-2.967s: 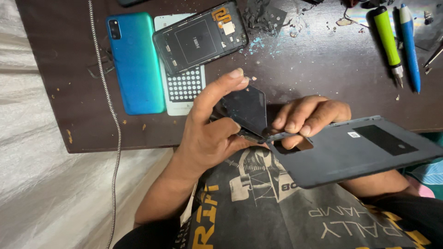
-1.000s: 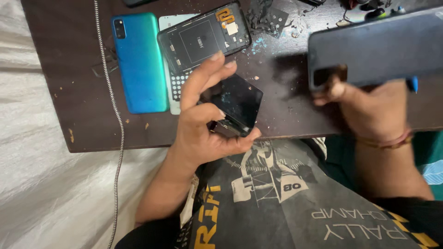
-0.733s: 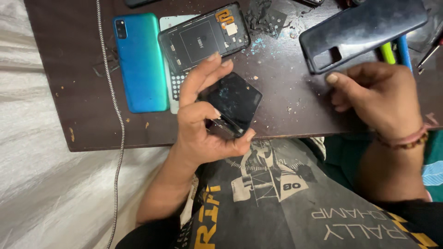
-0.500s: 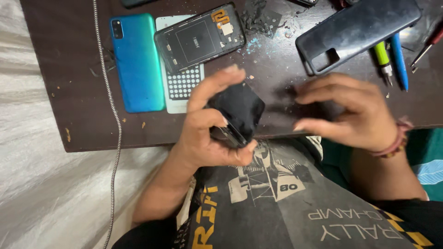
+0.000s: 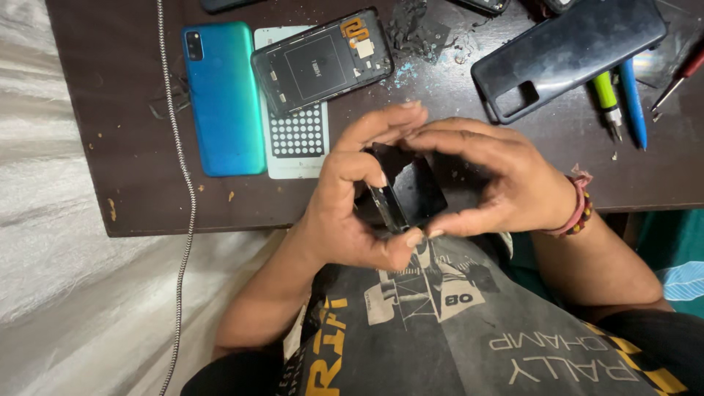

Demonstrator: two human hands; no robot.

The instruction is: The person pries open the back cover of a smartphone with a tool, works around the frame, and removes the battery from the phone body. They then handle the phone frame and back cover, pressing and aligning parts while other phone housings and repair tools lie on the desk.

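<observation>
Both my hands hold a small black glossy phone part just in front of the dark table's near edge. My left hand cups it from below and the left, thumb under its lower corner. From the right, my right hand pinches it, fingers arched over its top edge. A dark grey phone back cover lies on the table at the upper right, apart from both hands.
On the dark table lie a teal phone, a white perforated sheet and an opened phone frame. A green and a blue tool lie at the right. A braided cable hangs over the left edge.
My right hand set the grey back cover down on the table at the upper right, then came back and took hold of the black part with my left hand.
</observation>
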